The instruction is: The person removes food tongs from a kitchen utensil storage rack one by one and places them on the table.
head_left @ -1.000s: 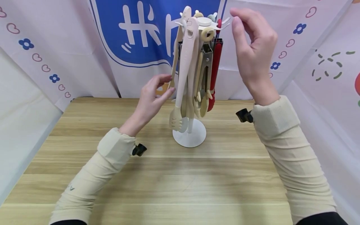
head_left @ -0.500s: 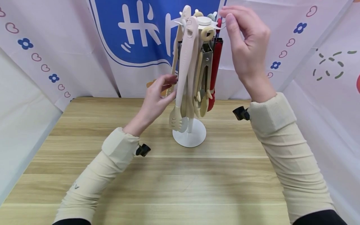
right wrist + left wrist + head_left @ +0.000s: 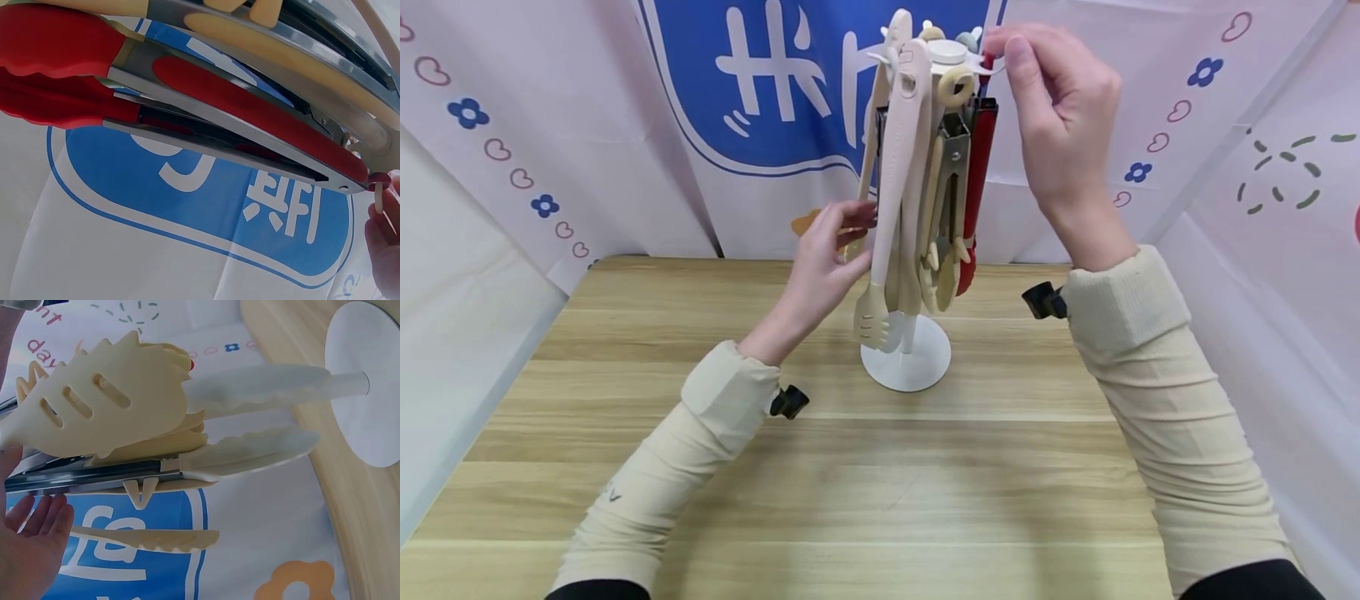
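Note:
A white utensil stand (image 3: 907,371) carries hanging kitchen utensils. My right hand (image 3: 1067,117) is at its top right, with thumb and fingertips pinching the ring end of the red-tipped tongs (image 3: 256,112), right at a white hook (image 3: 379,199). The same red tongs hang on the stand's right side in the head view. My left hand (image 3: 835,242) is at the left of the bundle. In the left wrist view, the pale-tipped metal tongs (image 3: 94,477) run between its thumb and fingers. A cream slotted spaghetti server (image 3: 112,394) hangs just beside them.
Tongs with cream grips (image 3: 953,167) hang between the server and the red tongs. A slim cream utensil (image 3: 156,539) hangs behind the left hand. The stand rests on a wooden table (image 3: 850,483), close to a printed cloth backdrop (image 3: 775,83).
My right hand has moved left onto the hook and ring of the red tongs. My left hand has slid slightly right, closer in among the utensils. The top of the stand has shifted slightly.

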A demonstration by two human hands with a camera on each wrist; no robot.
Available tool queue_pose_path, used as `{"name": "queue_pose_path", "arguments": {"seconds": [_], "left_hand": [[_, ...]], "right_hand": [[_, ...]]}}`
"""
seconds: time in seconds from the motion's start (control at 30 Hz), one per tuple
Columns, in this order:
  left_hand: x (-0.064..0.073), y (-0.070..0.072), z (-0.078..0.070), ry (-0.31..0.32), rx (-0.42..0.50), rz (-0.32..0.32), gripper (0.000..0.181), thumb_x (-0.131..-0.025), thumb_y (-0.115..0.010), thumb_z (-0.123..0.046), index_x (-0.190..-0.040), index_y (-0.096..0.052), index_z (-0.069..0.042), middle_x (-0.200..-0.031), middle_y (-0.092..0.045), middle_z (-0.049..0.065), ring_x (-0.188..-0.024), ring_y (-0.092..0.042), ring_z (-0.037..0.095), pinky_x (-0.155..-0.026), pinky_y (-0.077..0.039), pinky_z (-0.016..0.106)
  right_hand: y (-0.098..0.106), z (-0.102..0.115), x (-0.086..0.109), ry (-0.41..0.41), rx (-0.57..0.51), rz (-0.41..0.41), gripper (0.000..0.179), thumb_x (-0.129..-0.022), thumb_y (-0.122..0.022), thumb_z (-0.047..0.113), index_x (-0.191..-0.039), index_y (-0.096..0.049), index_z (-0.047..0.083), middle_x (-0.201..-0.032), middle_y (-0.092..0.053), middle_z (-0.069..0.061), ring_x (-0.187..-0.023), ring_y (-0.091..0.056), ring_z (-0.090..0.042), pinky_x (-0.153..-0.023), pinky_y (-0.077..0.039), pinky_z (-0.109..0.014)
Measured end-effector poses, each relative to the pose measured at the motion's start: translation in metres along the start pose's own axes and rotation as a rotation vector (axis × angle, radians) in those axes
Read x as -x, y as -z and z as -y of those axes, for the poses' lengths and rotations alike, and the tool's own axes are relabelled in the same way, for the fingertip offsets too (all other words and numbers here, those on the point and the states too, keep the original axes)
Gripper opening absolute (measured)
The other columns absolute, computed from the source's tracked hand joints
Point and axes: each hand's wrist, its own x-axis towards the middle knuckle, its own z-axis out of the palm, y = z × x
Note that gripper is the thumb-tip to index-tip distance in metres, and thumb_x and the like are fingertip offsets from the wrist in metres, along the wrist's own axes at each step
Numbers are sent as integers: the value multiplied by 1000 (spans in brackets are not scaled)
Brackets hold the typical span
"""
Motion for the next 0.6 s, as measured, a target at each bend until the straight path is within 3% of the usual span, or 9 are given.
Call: {"name": "queue_pose_path", "arguments": {"seconds": [0.07,0.37,0.6], "left_hand": [[0,-2,1,24,13,-4,40,-81,-61,8,-119,-48,7,-114,-52,18,-105,-54,23,-91,-44,26],[-1,-6,5,105,11,31,52,-79,-70,-8,-123,-45,4,-116,-51,15,-106,-53,21,-92,-44,25],[0,-8,8,182,-7,83,60,-78,-72,-12,-126,-41,3,-117,-52,15,-109,-52,21,-93,-42,25]], "right_hand": [[1,-3,0,52,-6,3,21,-91,-50,5,-90,-69,-3,-95,-69,-4,-83,-57,-7,-75,-41,-19],[1,-5,0,74,-18,5,21,-91,-51,5,-90,-69,-4,-94,-69,-5,-82,-57,-10,-76,-42,-20],[-1,-3,0,-8,-15,2,20,-91,-50,4,-89,-69,-3,-94,-68,-6,-78,-54,-8,-74,-40,-18]]}}
